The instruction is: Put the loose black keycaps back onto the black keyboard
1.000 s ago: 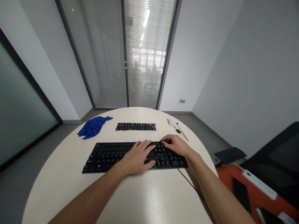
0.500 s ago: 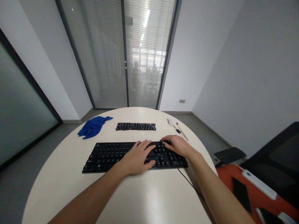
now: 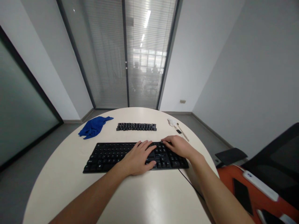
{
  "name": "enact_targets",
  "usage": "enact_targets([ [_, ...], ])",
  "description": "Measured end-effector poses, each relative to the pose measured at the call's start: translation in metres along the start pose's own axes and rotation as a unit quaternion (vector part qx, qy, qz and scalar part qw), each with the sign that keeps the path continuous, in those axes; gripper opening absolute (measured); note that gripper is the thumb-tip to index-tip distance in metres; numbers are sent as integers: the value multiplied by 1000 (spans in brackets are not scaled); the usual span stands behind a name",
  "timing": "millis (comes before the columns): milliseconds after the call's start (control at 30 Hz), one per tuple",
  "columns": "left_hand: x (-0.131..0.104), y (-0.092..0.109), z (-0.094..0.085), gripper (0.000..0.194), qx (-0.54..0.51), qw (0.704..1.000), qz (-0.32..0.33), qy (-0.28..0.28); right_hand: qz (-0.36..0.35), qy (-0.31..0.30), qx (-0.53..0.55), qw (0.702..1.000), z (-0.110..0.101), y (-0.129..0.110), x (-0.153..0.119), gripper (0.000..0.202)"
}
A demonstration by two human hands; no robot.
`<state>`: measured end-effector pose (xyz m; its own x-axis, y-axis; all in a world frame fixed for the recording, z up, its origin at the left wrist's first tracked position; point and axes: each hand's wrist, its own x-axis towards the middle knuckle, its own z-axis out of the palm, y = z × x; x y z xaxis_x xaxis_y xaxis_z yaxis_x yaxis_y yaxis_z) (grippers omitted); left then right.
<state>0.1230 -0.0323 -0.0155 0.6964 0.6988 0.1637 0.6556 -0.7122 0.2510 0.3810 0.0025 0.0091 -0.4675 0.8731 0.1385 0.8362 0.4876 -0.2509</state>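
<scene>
Pale and rounded, the counter (image 3: 130, 199) spreads before us, with blinds (image 3: 106, 62) behind glass beyond its far edge. Our right hand (image 3: 178, 145) bends over the far edge of the black keyboard (image 3: 106, 155), toward its right end; less dark shows between its thumb and fingers than half a second ago, which we read as a small adjustment at the same spot rather than a move elsewhere. We cannot tell whether those fingertips are pinching something or merely pressing. Our left hand (image 3: 137, 158) lies palm down across the middle of the keyboard, fingers spread apart and gripping nothing, and looks unchanged, so we judge that it steadies the board. The keyboard rests on the counter beneath both hands, and a thin cable (image 3: 191, 184) runs from near its right end toward us, passing near the right forearm. Beyond the keyboard, small black keycaps (image 3: 136, 127) sit in close rows; left of them lies a crumpled blue cloth (image 3: 93, 127), while to the right we see a whitish bundle (image 3: 171, 122), a small black piece (image 3: 178, 131) and a slender brush (image 3: 183, 133). Farther right, a dark phone (image 3: 243, 194) rests on an orange seat (image 3: 227, 175).
</scene>
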Motion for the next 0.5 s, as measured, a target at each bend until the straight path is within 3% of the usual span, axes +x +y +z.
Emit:
enact_targets([
  [233, -1, -2, 2, 63, -3, 1000, 7, 8, 64, 73, 124, 988, 14, 6, 5, 41],
  [500, -1, 0, -1, 63, -2, 1000, 0, -1, 123, 40, 212, 969, 27, 19, 11, 39],
])
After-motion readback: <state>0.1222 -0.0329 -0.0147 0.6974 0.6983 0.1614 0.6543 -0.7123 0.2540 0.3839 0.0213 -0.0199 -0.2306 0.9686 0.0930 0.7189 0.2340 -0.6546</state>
